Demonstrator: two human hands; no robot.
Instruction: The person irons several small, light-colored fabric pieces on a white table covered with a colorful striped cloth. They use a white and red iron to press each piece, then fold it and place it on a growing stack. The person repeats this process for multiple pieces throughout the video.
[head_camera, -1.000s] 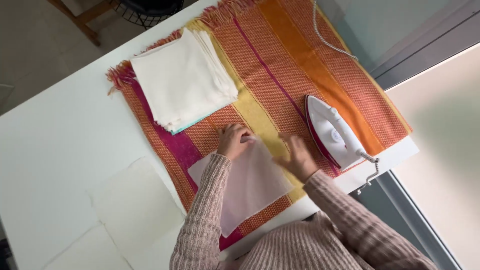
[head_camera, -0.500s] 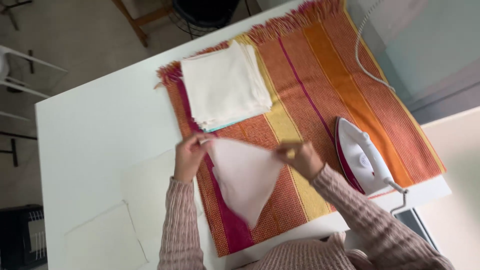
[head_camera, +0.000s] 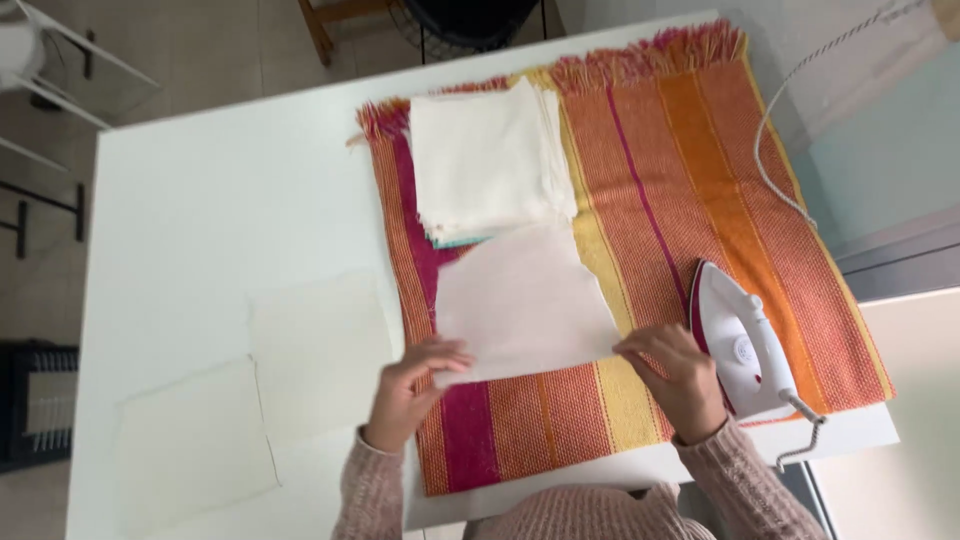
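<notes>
**Holding a pale cloth square over a striped mat**

Starting at the far left, a black crate (head_camera: 38, 405) stands on the floor beside the white table (head_camera: 190, 200), with white chair legs (head_camera: 60, 75) above it in the corner. On the table's left part lie two flat pale fabric squares (head_camera: 190, 445), one lower left and one (head_camera: 318, 350) just right of it, their edges close together. Next comes the left hand (head_camera: 408, 385), its fingers pinching the lower left corner of a thin white cloth (head_camera: 520, 305). That cloth lies spread over the striped mat (head_camera: 700, 180), a woven piece in magenta, yellow and orange with a fringe along its far edge. Above the cloth, on the mat's left part, sits a stack of folded white cloths (head_camera: 490, 165), with a teal edge showing at the bottom of the pile; the thin cloth's upper edge overlaps or touches that stack. The right hand (head_camera: 675, 375) grips the cloth's lower right corner. Just beside this hand, an iron (head_camera: 740, 345), white with a dark red edge, rests flat on the mat's orange stripes. Its cord (head_camera: 790, 130) loops up toward the far right corner.
</notes>
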